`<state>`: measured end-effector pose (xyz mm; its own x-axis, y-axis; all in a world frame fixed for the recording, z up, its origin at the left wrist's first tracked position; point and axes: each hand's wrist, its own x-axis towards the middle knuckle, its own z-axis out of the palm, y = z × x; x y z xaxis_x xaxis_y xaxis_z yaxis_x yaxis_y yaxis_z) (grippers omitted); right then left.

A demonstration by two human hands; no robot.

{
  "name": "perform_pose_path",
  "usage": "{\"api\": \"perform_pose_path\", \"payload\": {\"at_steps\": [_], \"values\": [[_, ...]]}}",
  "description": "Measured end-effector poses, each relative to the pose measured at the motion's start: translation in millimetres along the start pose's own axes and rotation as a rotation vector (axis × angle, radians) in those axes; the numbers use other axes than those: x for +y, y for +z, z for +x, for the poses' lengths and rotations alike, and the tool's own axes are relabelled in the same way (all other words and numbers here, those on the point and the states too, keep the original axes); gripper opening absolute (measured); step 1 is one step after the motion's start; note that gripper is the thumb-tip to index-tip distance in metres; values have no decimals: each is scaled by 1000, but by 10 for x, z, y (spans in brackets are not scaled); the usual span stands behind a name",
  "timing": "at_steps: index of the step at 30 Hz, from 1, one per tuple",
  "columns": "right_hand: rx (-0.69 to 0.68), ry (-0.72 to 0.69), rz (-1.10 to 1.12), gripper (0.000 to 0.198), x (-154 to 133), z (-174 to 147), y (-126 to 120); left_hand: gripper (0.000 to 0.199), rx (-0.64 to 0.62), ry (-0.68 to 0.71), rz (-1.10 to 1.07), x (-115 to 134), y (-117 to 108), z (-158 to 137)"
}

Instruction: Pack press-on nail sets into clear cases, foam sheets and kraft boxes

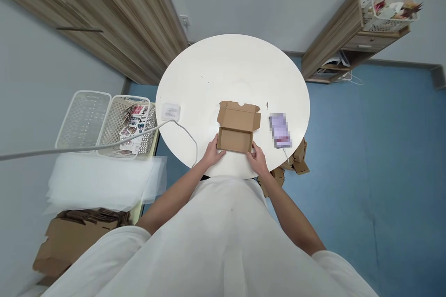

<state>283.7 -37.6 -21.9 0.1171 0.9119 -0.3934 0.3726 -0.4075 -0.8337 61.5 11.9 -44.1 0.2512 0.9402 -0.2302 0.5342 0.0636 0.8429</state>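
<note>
A small brown cardboard box [235,140] stands on the white round table [223,62], close to its near edge. Its lid is folded back, away from me, and nothing shows inside. My left hand [212,153] grips the near left corner, with the thumb along the front wall. At the near right corner, my right hand [258,158] holds the box in the same way. To the right lies a phone [280,130], blurred out in the picture, with a cable running from it.
At the left are a white basket of printed cards [134,125], a second white basket [83,118], a stack of translucent sheets [101,181] and flat cardboard boxes [73,241]. A cable [139,134] crosses to the table. Cardboard pieces [298,158] lie below the table's right edge.
</note>
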Motion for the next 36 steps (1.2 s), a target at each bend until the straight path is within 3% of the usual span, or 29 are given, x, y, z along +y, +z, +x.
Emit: {"api": "perform_pose_path", "payload": {"at_steps": [10, 15, 17, 20, 23, 26, 31, 36], "values": [[29, -94, -34, 71, 68, -6, 27, 97, 12, -87, -8, 34, 6, -76], [253, -99, -138, 69, -17, -81, 35, 95, 48, -116, -36, 91, -66, -151], [354, -159, -174, 68, -104, -121, 50, 89, 81, -122, -47, 93, -141, -174], [388, -309, -176, 67, -320, -151, 153, 78, 156, -122, -56, 41, -318, -180], [327, -423, -174, 64, -635, -115, 412, 70, 253, -131, -44, -80, -568, -162], [195, -423, -174, 52, -977, -5, 817, 62, 351, -151, -30, -253, -874, -135], [-26, -187, -83, 38, -1382, 330, 1566, 55, 507, -227, -48, -573, -1432, -4], [-124, -18, 18, 43, -1581, 745, 2106, 55, 505, -220, -60, -818, -1866, 299]]}}
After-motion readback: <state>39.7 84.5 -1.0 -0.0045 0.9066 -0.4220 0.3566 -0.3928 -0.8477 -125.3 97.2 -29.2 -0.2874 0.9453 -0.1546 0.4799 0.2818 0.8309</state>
